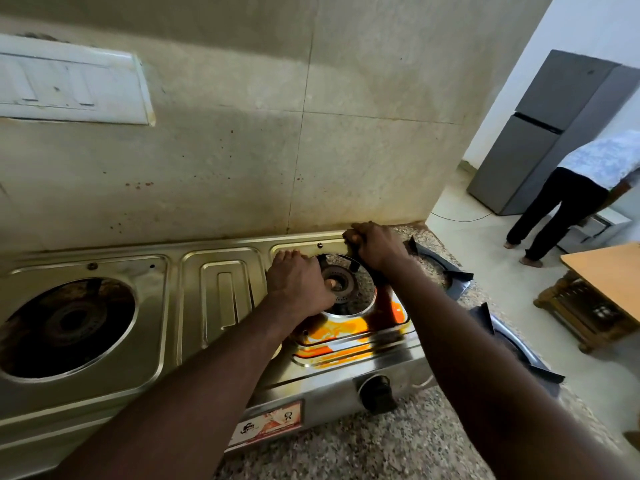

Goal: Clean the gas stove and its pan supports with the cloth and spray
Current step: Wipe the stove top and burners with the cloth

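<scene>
A steel gas stove [214,289] stands on the counter against the wall, its two burner openings bare. My left hand [298,282] reaches into the right opening, fingers curled around the right burner [341,282]. My right hand [375,245] is closed over the stove top's rear right corner. An orange spill [346,327] stains the steel in front of that burner. The left burner [69,323] looks sooty. Two dark pan supports [446,271] [519,348] lie on the counter right of the stove. No cloth or spray is in view.
A black knob [377,393] sticks out of the stove front. The speckled granite counter [381,452] ends just right of the pan supports. A switch plate [69,88] is on the wall. Beyond are a grey fridge [540,133], another person [571,195] and a wooden table [602,282].
</scene>
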